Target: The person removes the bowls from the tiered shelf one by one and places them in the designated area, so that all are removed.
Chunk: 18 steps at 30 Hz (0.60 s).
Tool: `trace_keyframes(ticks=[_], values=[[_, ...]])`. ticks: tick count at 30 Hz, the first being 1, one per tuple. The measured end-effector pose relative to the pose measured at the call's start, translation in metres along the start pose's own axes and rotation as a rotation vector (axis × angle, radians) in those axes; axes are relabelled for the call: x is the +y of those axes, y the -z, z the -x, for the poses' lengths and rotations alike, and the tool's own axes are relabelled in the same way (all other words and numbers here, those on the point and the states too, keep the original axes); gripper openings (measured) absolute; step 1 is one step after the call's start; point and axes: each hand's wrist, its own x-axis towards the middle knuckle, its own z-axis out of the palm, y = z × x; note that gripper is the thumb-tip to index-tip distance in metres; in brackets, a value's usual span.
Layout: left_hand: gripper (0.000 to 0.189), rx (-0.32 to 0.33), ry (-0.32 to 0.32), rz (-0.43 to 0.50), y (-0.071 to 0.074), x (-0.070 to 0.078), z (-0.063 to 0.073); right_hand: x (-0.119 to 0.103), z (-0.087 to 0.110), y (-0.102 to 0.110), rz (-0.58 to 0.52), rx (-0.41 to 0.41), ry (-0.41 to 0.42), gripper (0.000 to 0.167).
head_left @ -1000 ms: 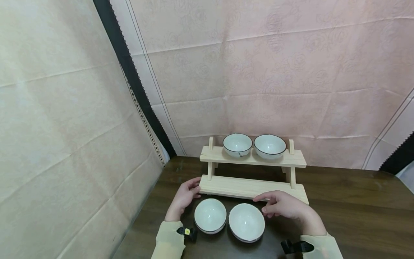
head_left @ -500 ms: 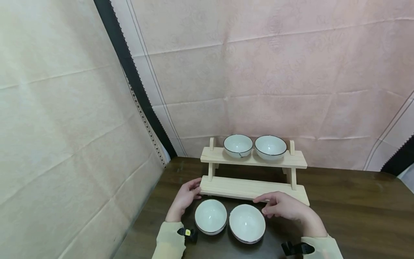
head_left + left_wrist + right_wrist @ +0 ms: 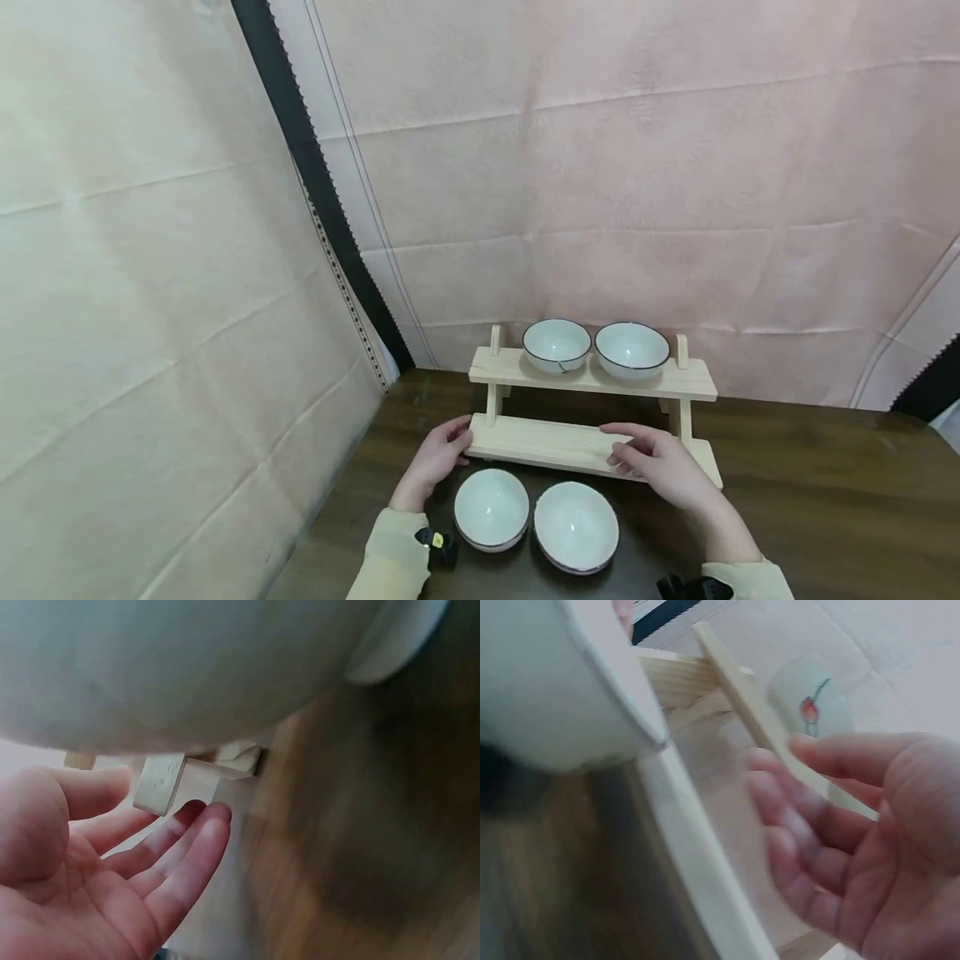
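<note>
A two-tier pale wooden shelf rack (image 3: 558,442) stands on the dark table. Two white bowls with dark rims, a left one (image 3: 557,345) and a right one (image 3: 632,350), sit on its upper board. My left hand (image 3: 435,457) grips the left end of the lower board; in the left wrist view the board end (image 3: 159,784) lies between thumb and fingers. My right hand (image 3: 670,468) hovers at the lower board's right part, fingers loosely curled around nothing. In front, between my forearms, are two more white bowls, left (image 3: 491,507) and right (image 3: 576,525); double rims suggest stacks.
Behind the rack hangs a pale patterned cloth (image 3: 712,192), with another cloth (image 3: 165,317) along the left side. Brown table (image 3: 840,492) extends to the right. A bowl wall (image 3: 187,667) fills much of the left wrist view.
My right hand has risen from the lower board's front edge to above that board. My left hand keeps its place at the rack. The head view has shifted slightly.
</note>
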Motion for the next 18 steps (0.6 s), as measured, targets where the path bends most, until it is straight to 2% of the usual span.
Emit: trace_keyframes(ticks=[4, 7, 10, 12, 16, 18], values=[[0.049, 0.04, -0.013, -0.112, 0.002, 0.008, -0.008, 0.004, 0.003, 0.0, -0.013, 0.144, -0.034, 0.036], [0.049, 0.101, -0.026, -0.194, 0.007, 0.013, -0.013, 0.006, 0.006, 0.002, 0.009, 0.202, -0.006, 0.035], [0.048, 0.156, -0.053, -0.263, 0.015, 0.017, -0.019, 0.007, 0.008, 0.007, 0.103, 0.278, 0.069, 0.031], [0.049, 0.18, -0.06, -0.292, 0.02, 0.02, -0.023, 0.008, 0.009, 0.013, 0.195, 0.358, 0.126, 0.029], [0.051, 0.196, -0.084, -0.34, 0.029, 0.027, -0.032, 0.007, 0.009, 0.033, 0.324, 0.52, 0.194, 0.026], [0.051, 0.196, -0.097, -0.35, 0.031, 0.032, -0.037, 0.004, 0.007, 0.044, 0.362, 0.557, 0.199, 0.027]])
